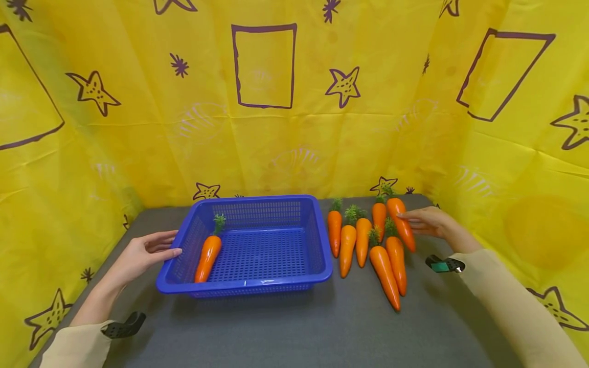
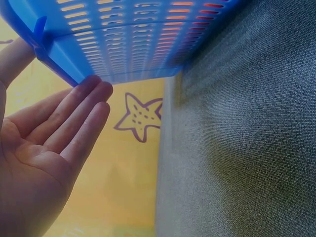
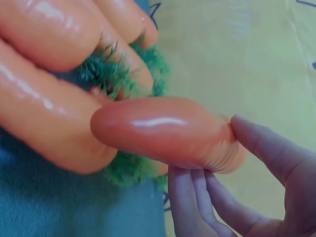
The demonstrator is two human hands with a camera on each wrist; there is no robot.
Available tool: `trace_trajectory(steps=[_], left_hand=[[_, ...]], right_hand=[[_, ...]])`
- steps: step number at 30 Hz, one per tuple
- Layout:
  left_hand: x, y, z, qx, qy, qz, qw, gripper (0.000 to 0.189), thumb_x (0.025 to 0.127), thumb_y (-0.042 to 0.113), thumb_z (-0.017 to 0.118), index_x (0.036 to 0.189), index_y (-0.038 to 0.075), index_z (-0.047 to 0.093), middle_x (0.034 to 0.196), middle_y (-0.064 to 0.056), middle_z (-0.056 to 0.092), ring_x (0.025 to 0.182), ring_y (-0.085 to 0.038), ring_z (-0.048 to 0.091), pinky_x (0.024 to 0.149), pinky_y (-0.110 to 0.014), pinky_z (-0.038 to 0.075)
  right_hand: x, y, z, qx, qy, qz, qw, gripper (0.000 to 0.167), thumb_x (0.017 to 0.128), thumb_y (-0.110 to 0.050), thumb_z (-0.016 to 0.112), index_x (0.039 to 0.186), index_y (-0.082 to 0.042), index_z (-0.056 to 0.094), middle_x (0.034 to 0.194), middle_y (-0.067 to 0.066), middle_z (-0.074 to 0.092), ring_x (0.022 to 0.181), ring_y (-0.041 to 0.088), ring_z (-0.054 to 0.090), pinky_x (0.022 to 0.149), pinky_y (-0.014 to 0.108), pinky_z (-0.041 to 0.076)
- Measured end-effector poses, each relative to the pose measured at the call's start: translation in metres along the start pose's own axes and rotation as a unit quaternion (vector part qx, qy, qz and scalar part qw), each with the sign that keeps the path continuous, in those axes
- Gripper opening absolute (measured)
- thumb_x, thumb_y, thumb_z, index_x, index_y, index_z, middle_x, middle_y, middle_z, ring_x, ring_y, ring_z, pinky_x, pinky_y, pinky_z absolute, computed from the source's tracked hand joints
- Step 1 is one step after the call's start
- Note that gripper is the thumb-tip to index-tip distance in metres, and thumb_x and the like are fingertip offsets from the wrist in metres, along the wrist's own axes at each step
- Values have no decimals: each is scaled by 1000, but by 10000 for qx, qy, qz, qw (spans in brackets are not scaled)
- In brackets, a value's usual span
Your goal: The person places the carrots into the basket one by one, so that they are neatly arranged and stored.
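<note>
A blue plastic basket [image 1: 257, 281] with slotted walls stands on the grey table, one orange carrot [image 1: 209, 255] with a green top lying in its left part. At the basket's left rim is my left hand [image 1: 142, 255], thumb over the edge and fingers against the outer side, also visible in the left wrist view [image 2: 54, 133]. My right hand [image 1: 428, 222] pinches a carrot [image 3: 163, 131] between thumb and fingers at the far right of the group. Several other carrots [image 1: 385, 276] lie beside it with their green tops pointing away from me.
Yellow cloth [image 1: 262, 143] printed with starfish and frames hangs behind and on both sides of the grey table [image 1: 294, 332]. The carrot group lies close to the basket's right wall. A dark band [image 1: 124, 326] sits at my left cuff.
</note>
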State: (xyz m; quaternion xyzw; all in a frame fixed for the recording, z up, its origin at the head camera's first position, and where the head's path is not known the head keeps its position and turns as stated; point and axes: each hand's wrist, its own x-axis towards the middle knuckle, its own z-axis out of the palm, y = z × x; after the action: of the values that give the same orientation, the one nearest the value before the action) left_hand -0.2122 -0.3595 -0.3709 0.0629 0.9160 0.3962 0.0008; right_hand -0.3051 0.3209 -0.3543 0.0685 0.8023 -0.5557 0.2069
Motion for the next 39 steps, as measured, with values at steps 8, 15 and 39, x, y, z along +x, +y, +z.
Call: trace_trajectory(steps=[8, 15, 39], left_hand=[[1, 0, 0, -10, -42, 2, 10000, 64, 88, 39, 65, 139, 6, 46, 132, -21, 55, 111, -32, 61, 84, -37, 56], [1, 1, 0, 20, -28, 47, 10000, 62, 89, 38, 65, 139, 6, 46, 131, -22, 56, 112, -34, 60, 83, -37, 57], [1, -1, -1, 48, -20, 30, 10000, 61, 89, 38, 65, 139, 7, 47, 131, -20, 57, 109, -27, 62, 82, -35, 57]], right_hand=[[0, -8, 10, 83, -246, -34, 9997, 67, 91, -34, 63, 137, 8, 40, 94, -10, 67, 88, 4, 67, 95, 34, 51], [-1, -16, 22, 194, -246, -157, 9994, 72, 92, -33, 62, 142, 10, 32, 124, 8, 55, 88, 3, 65, 92, 31, 53], [7, -36, 62, -26, -538, -318, 9980, 76, 91, -36, 62, 142, 10, 29, 140, 19, 47, 112, 16, 60, 99, 35, 49]])
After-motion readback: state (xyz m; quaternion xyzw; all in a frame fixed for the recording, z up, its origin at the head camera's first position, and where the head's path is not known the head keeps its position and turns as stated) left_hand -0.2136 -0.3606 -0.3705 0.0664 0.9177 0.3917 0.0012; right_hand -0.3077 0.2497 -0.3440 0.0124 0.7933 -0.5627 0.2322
